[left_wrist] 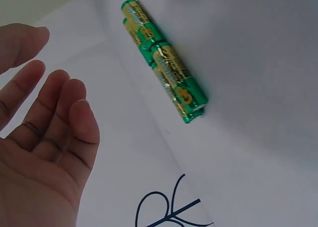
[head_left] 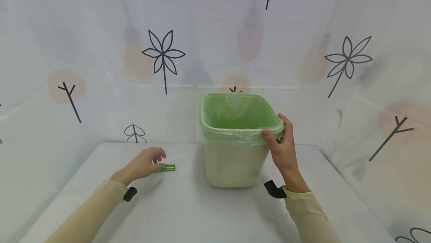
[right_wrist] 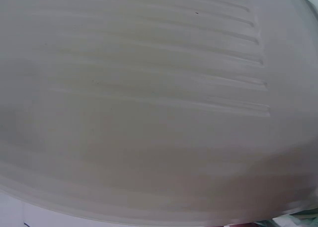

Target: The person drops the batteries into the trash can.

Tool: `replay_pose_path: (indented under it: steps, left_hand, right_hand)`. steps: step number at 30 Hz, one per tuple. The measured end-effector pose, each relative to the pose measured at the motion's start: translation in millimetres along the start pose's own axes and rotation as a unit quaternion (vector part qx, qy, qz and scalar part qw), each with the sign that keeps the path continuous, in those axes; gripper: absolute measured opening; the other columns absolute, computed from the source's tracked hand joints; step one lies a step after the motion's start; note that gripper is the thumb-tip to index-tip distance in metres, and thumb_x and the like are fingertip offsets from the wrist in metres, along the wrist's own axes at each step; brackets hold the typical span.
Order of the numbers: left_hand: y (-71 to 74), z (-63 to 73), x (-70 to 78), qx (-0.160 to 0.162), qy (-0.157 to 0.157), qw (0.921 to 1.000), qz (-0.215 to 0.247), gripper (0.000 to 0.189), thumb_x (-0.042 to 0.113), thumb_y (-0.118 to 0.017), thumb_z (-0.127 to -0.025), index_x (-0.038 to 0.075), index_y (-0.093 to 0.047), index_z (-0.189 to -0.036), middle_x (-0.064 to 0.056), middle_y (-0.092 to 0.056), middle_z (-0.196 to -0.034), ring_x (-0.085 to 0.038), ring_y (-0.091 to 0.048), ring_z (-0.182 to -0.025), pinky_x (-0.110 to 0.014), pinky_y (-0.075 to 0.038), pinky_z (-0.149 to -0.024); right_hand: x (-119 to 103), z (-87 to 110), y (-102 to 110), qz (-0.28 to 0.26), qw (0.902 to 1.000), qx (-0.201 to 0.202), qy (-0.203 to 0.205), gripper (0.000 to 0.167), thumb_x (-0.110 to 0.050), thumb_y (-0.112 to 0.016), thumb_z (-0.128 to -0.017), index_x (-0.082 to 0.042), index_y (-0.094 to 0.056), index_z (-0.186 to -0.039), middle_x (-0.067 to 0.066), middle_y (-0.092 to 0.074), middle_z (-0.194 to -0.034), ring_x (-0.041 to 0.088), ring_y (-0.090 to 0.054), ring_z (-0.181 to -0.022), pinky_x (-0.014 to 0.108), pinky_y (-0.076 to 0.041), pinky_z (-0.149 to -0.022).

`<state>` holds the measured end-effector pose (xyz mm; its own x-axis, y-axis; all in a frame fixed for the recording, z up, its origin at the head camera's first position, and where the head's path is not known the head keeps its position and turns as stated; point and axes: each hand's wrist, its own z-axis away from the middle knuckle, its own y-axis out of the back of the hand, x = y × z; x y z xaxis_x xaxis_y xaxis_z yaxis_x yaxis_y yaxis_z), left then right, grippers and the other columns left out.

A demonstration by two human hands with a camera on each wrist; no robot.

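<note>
A pale green trash bin (head_left: 232, 166) stands on the white table, lined with a thin green plastic bag (head_left: 235, 137) folded over its rim. My right hand (head_left: 284, 153) grips the bin's right front corner at the rim, thumb in front. In the right wrist view the bin's ribbed wall (right_wrist: 149, 117) fills nearly everything, and the hand's fingers are hidden. Left of the bin lies a small bundle of green and gold batteries (left_wrist: 174, 70). Beside it hovers my left hand (head_left: 143, 163), fingers loosely bent, holding nothing; the left wrist view shows a gap between hand and batteries.
The white table (head_left: 182, 213) ends at a back edge against a hanging white cloth (head_left: 208, 30) printed with dark plant drawings. More of that cloth hangs at both sides. A black strap piece (head_left: 274, 189) sticks out at the right wrist.
</note>
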<state>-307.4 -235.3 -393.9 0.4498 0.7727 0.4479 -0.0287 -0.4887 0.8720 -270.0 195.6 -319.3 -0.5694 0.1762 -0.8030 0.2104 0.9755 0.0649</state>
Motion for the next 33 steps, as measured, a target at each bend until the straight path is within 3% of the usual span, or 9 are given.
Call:
replay_pose_path:
  steps: [7,12,19,33]
  left_hand:
    - [-10.8,1.6,-10.8,-0.033,0.041,0.9983,-0.023,0.023,0.01,-0.072,-0.081,0.009,-0.063,-0.102,-0.001,-0.057,-0.088,-0.016,-0.053,-0.082,-0.037,-0.046,-0.075]
    - [-17.6,2.2,-18.6,-0.044,0.069,0.9958,-0.042,0.023,0.009,-0.072,-0.079,0.011,-0.064,-0.101,0.001,-0.057,-0.089,-0.017,-0.054,-0.084,-0.04,-0.048,-0.079]
    - [-23.2,3.8,-30.9,-0.041,0.072,0.9949,-0.059,0.02,0.012,-0.073,-0.08,0.014,-0.064,-0.098,0.003,-0.057,-0.089,-0.015,-0.054,-0.084,-0.041,-0.047,-0.082]
    - [-25.2,8.3,-33.1,-0.061,0.093,0.9924,-0.052,0.02,0.015,-0.075,-0.077,0.016,-0.065,-0.095,0.005,-0.056,-0.085,-0.013,-0.052,-0.08,-0.039,-0.047,-0.078]
  right_hand:
    - [1,0.4,0,-0.004,1.0,0.001,0.0,0.061,-0.009,-0.06,-0.092,-0.017,-0.032,-0.146,0.015,-0.046,-0.131,0.018,-0.05,-0.107,0.021,-0.043,-0.085]
    - [1,1.0,-1,-0.004,1.0,0.003,-0.002,0.061,-0.008,-0.06,-0.091,-0.021,-0.034,-0.145,0.014,-0.047,-0.13,0.018,-0.051,-0.106,0.02,-0.043,-0.084]
    - [0,0.3,0,-0.009,0.9999,-0.001,0.005,0.061,-0.007,-0.059,-0.092,-0.021,-0.034,-0.145,0.016,-0.046,-0.13,0.019,-0.051,-0.106,0.021,-0.043,-0.084]
    - [-1,0.2,0,-0.002,1.0,0.001,0.004,0.061,-0.008,-0.059,-0.092,-0.017,-0.032,-0.146,0.013,-0.046,-0.131,0.017,-0.051,-0.107,0.02,-0.043,-0.085]
